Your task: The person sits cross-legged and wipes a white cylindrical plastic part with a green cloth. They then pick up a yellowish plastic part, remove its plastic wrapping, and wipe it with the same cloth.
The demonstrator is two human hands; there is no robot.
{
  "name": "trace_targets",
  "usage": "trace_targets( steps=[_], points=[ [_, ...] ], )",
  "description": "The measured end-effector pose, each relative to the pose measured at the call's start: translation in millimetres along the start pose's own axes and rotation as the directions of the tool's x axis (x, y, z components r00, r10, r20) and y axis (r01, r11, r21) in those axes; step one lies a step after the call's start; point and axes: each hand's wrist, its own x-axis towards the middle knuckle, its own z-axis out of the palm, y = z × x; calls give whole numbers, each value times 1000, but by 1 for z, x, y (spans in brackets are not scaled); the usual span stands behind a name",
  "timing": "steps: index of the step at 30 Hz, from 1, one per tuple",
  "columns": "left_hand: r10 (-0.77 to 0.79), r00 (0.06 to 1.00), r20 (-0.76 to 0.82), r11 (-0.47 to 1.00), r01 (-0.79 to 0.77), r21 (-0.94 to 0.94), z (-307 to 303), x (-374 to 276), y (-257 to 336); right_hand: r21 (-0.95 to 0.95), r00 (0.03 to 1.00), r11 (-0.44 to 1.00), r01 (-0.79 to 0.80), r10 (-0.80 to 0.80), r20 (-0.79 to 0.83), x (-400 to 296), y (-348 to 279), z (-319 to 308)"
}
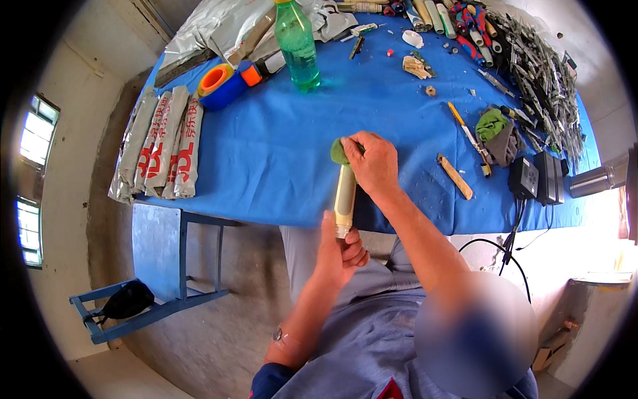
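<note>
My left hand (339, 254) grips the lower end of a cream-coloured cylindrical tube (345, 194) with a clear threaded end, at the front edge of the table. At its far end, my right hand (371, 159) pinches a green cloth (339, 152) against the tube. The tube points away from me over the blue tablecloth (269, 164). To the right of my right hand lie a flat wooden stick (455, 177), a yellow-and-white toothbrush (468, 134) and a grey cloth (503, 143) with a green rag (491, 124) on it.
Rolled grey plastic mailers (167, 144) lie at the left, near tape rolls (219, 85) and a green bottle (298, 50). A heap of thin metal parts (543, 85) and several tubes (433, 17) fill the far right. Black power adapters (523, 177) sit at the right edge; a blue stool (157, 249) stands left.
</note>
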Motion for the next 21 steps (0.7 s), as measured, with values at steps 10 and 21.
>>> trace_targets(
  steps=[10, 21],
  points=[
    [24, 999, -36, 1000, -24, 14, 8, -3, -16, 46, 997, 997, 69, -70, 32, -47, -17, -23],
    [-2, 991, -133, 997, -8, -72, 10, -4, -6, 87, 963, 995, 45, -67, 261, -83, -41, -50]
  ],
)
